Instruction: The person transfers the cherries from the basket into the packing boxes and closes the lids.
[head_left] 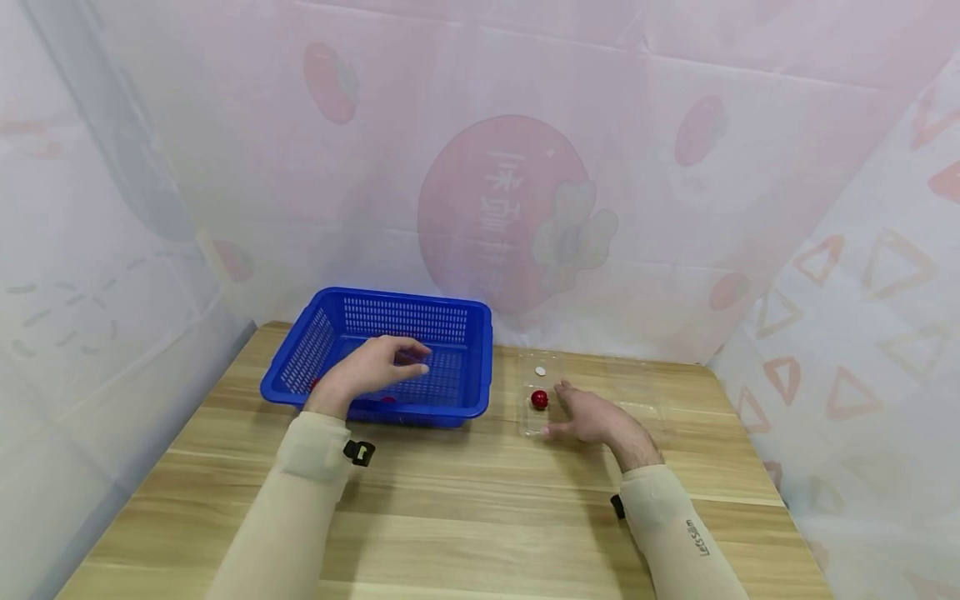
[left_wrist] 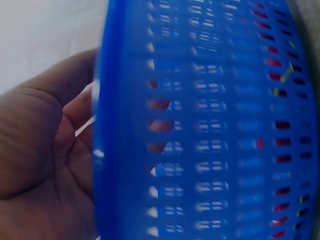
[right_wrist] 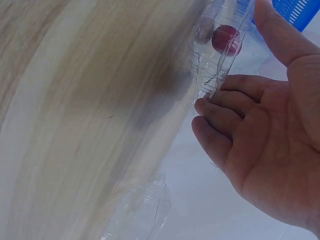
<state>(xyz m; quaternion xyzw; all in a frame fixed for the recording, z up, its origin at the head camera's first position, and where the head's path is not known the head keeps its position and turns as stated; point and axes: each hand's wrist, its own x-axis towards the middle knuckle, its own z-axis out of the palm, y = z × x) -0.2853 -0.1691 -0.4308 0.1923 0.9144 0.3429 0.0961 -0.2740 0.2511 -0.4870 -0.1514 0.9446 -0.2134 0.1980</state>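
Note:
My left hand [head_left: 371,367] hovers over the front of a blue slotted basket [head_left: 450,410], fingers loosely bent with nothing between them. In the left wrist view the basket wall hides some of its fingers. Red pieces [left_wrist: 283,159] show through the slots. To the right of the basket, a clear plastic clamshell box [head_left: 532,427] lies on the table, holding one small shiny red round fruit [head_left: 539,399]. Beside that box, my right hand [head_left: 596,415] has its thumb and fingers spread, the fingertips right at the box's edge.
A white oval spot [head_left: 540,371] shows in the rear part of the clear box. Another clear plastic box [head_left: 648,392] lies behind the right hand. The wooden table [head_left: 465,517] ends at a printed curtain [head_left: 637,300] at the back.

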